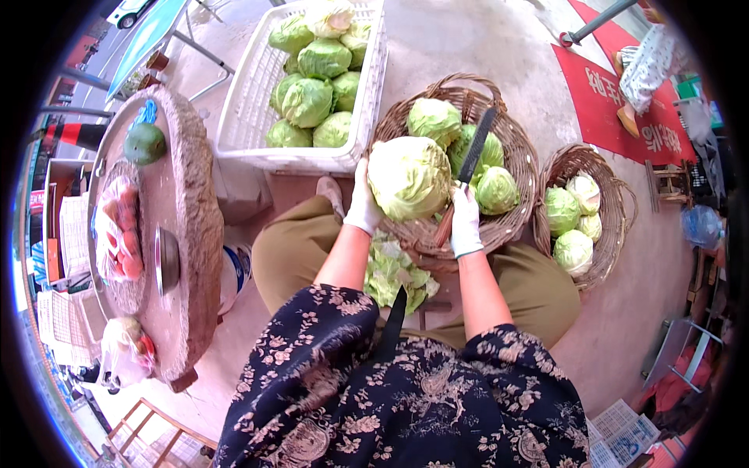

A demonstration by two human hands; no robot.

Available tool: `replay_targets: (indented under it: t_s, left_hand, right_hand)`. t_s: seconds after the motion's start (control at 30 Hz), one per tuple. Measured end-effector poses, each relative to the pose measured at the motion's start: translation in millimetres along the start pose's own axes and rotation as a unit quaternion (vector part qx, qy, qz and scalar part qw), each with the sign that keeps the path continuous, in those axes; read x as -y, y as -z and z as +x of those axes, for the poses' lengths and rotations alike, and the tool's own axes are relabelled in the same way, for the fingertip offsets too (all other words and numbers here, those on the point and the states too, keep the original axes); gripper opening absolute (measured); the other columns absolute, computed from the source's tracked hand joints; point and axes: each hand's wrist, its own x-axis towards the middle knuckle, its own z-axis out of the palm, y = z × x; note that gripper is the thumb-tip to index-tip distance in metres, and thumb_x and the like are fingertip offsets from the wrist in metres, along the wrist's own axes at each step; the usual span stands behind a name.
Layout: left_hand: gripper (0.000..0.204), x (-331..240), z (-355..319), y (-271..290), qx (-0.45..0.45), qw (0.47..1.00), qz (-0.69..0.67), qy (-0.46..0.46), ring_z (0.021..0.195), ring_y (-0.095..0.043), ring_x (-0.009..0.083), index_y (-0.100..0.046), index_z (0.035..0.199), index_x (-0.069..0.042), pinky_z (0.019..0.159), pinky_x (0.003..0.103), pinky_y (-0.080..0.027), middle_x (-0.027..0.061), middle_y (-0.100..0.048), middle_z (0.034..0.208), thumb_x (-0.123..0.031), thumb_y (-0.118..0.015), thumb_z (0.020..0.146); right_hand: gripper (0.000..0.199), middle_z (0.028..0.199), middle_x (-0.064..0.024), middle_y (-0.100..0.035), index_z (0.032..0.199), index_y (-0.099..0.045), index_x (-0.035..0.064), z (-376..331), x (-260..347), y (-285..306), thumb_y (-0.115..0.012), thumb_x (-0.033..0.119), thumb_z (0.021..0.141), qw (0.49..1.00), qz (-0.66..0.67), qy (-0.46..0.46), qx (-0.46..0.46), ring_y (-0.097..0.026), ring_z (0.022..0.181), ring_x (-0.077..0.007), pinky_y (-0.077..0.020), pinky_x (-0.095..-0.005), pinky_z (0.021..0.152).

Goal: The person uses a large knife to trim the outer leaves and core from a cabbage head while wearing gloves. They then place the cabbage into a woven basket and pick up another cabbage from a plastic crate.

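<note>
Two white-gloved hands: left hand cups the pale green round cabbage; right hand, just right of it, clasps a dark-bladed knife pointing away up-right.

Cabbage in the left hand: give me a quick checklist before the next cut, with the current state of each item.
1. Left hand grips the cabbage from its side: ok.
2. Right hand closed on the knife handle: ok.
3. Blade points up and away from the body: ok.
4. Left fingers clear of the blade: cannot tell, the cabbage hides them.
5. Large wicker basket sits right under the cabbage to catch it: ok.
6. Trimmed leaves piled between the knees, not underfoot: ok.
</note>
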Motion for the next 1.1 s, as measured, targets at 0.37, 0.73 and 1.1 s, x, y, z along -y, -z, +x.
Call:
replay_targets:
  t_s: [0.37,0.73,1.1]
  left_hand:
    - [0.051,-7,-94,31,0.007,0.996,-0.082,-0.045,0.114,-0.056,0.0286,-0.054,0.126,-0.005,0.101,0.043,-0.042,0.0131,-0.059,0.124,-0.041,-0.042,0.093]
    - [0.068,-12,-105,21,0.091,0.918,0.356,-0.148,0.134,-0.032,0.0240,-0.028,0.143,0.001,0.112,0.034,-0.023,0.0162,-0.034,0.145,-0.018,-0.058,0.085]
    - [0.057,28,-87,97,-0.140,0.848,0.507,-0.067,0.125,-0.045,0.0257,-0.043,0.133,0.002,0.105,0.033,-0.035,0.0179,-0.048,0.134,-0.025,-0.066,0.088]
  right_hand:
    - [0.019,0.088,0.0033,-0.057,0.107,-0.060,0.0040,-70,18,4,-0.057,0.016,0.092,0.995,-0.018,-0.043,0.089,-0.050,0.079,-0.0060,-0.0430,-0.0229,0.074]
    - [0.036,0.109,-0.0093,-0.064,0.114,-0.060,0.0069,-19,-69,24,-0.049,0.034,0.092,0.958,0.107,-0.260,0.054,-0.061,0.098,-0.0242,-0.0476,-0.0386,0.085]
    - [0.036,0.096,-0.0209,-0.065,0.097,-0.060,0.0014,-9,-90,13,-0.059,0.034,0.081,0.907,-0.410,-0.070,-0.063,-0.061,0.094,-0.0363,-0.0458,-0.0419,0.087]
